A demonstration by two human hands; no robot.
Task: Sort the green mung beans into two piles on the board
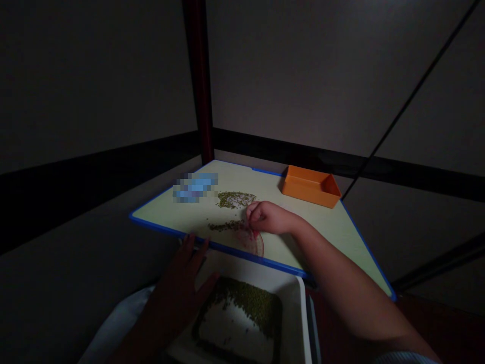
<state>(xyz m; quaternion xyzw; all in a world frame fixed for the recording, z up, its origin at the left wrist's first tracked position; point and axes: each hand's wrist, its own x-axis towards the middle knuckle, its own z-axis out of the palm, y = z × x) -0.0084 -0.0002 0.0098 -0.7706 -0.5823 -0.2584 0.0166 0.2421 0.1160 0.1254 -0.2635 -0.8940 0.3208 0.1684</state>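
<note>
My right hand (265,217) rests on a pale table (333,227) with a blue edge, fingers curled on a thin clear scraper-like disc (254,241) with a reddish rim. It touches a line of small green beans (226,226). A larger pile of green beans (235,199) lies just behind. My left hand (182,283) lies below the table's near edge, fingers stretched over the rim of a white tray (299,323) that holds many green beans (252,303).
An orange rectangular box (310,186) stands at the table's far right. A blurred blue patch (195,186) sits at the far left of the table. A dark red post (200,81) rises behind. The room is dim.
</note>
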